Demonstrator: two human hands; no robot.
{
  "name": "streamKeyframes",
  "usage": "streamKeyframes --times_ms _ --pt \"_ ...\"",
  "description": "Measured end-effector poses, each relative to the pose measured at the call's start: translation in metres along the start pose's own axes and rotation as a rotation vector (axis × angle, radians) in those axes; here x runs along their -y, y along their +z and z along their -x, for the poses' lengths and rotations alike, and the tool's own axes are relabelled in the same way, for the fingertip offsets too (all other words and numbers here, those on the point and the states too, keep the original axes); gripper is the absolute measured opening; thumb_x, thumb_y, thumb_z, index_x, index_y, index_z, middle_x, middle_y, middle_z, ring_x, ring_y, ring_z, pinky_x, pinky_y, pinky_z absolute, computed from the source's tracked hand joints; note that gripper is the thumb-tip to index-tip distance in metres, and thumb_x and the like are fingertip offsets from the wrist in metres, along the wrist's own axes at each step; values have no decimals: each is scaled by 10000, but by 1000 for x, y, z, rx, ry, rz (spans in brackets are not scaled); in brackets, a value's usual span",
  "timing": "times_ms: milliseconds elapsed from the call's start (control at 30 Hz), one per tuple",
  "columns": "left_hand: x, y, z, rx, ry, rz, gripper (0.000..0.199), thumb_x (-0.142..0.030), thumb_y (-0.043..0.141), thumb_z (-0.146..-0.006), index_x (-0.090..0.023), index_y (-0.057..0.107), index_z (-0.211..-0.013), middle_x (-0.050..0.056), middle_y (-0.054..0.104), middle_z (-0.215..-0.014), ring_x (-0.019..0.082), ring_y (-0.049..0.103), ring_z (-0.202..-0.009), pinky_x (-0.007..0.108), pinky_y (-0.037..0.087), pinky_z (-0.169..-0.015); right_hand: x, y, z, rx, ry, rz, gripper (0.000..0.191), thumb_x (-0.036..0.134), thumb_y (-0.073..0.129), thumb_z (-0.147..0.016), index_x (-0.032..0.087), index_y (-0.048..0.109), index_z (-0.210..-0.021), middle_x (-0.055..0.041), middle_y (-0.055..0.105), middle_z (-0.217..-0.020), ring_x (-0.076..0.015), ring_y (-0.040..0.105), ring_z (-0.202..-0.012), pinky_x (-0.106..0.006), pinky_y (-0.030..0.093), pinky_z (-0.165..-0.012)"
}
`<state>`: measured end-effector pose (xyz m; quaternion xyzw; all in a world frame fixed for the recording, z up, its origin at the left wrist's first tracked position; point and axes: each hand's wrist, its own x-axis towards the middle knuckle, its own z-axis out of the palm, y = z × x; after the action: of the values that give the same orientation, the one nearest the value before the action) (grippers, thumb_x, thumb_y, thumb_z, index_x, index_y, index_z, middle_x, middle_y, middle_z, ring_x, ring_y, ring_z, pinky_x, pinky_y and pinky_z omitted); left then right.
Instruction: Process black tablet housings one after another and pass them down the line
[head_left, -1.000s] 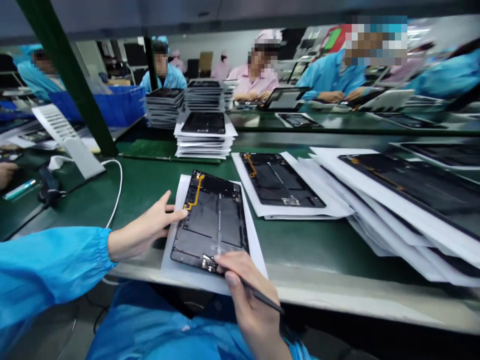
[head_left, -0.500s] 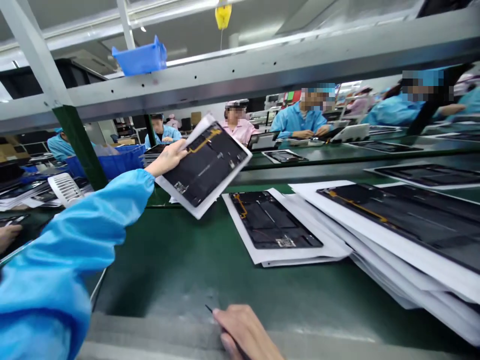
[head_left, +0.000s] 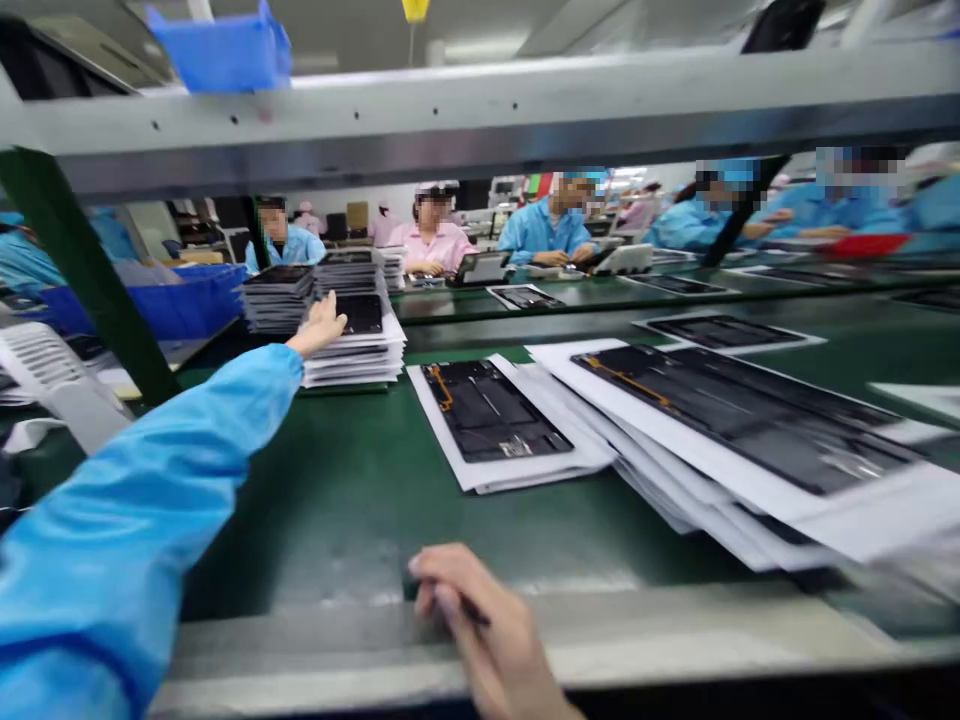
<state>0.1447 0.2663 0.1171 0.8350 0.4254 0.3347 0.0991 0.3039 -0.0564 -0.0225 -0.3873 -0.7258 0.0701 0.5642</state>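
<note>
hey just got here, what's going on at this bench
A person in blue sleeves is working at a green bench. Their left hand is open at a stack of dark panels and white sheets; whether it touches is unclear. Their right hand, near the front edge, holds a dark tool, mostly hidden. Another panel lies on white paper in the middle, beside a fanned pile to its right.

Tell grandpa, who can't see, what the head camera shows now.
A person's left hand is at a stack of white sheets topped by a dark panel on a green table; the right hand holds a dark tool, mostly hidden. More panels lie rightward, with people in blue and pink beyond.
</note>
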Motion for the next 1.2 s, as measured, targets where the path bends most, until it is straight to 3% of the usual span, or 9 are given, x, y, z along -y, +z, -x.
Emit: streamKeyframes --times_ms 100,233,333,467,667,800,900,1000,1200 --pt "-4 22 49 136 140 -11 525 -265 528 -999 -137 446 -1502 170 389 -1604 350 270 -1532 583 208 -1255 -25 -47 -21 96 16 416 456 11 396 -918 216 625 -1255 -56 702 -908 -195 670 -829 -321 574 -732" --pt "-17 29 139 296 341 18 590 -218 452 -986 -120 360 -1561 154 362 -1632 304 211 -1567 522 206 -1278 -69 -93 -51 395 42 674 355 1 487 -849 195 724 -1027 -113 707 -1065 -250 586 -933 -407 489 -806" --pt "-28 21 194 341 483 -13 591 -230 383 -1050 -180 220 -1617 138 319 -1655 259 214 -1572 509 259 -1271 -84 -100 -62 539 38 678 232 67 616 -841 207 715 -998 -91 694 -1047 -238 559 -936 -374 441 -803" --pt "-33 12 226 342 475 -32 604 -235 368 -1073 -214 137 -1631 135 318 -1656 237 267 -1557 476 330 -1250 -90 -94 -69 584 51 703 261 24 538 -863 170 656 -1044 -101 670 -997 -238 526 -935 -353 387 -782" --pt "-39 10 225 413 381 72 569 -265 375 -1072 -249 216 -1618 75 327 -1660 215 344 -1524 442 309 -1267 -104 -90 -82 651 22 667 288 -51 473 -793 193 622 -827 -65 642 -858 -205 475 -813 -317 333 -720" --pt "-44 19 212 492 211 372 533 -272 476 -1024 -258 397 -1550 51 434 -1605 221 418 -1480 449 271 -1277 -105 -87 -82 637 -13 629 282 -50 477 -746 208 572 -805 -52 619 -839 -206 465 -796 -317 304 -693" --pt "-48 39 188 571 -76 641 459 -352 596 -974 -203 570 -1407 111 672 -1349 274 628 -1266 508 398 -1191 -107 -85 -82 559 -26 595 270 -38 461 -749 218 533 -801 -53 599 -837 -214 468 -801 -324 310 -701" --pt "-57 67 151 615 -231 748 472 -470 507 -1024 -84 617 -1271 192 747 -1078 264 754 -918 467 597 -926 -112 -85 -83 420 -27 553 214 26 438 -850 224 517 -836 -57 585 -847 -219 474 -803 -333 350 -728" --pt "-106 115 88 535 -331 932 370 -444 567 -1028 -125 627 -1207 91 702 -1101 185 710 -931 376 612 -836 -110 -80 -81 247 -64 428 193 270 479 -996 229 573 -832 -41 608 -800 -207 524 -763 -339 418 -708"
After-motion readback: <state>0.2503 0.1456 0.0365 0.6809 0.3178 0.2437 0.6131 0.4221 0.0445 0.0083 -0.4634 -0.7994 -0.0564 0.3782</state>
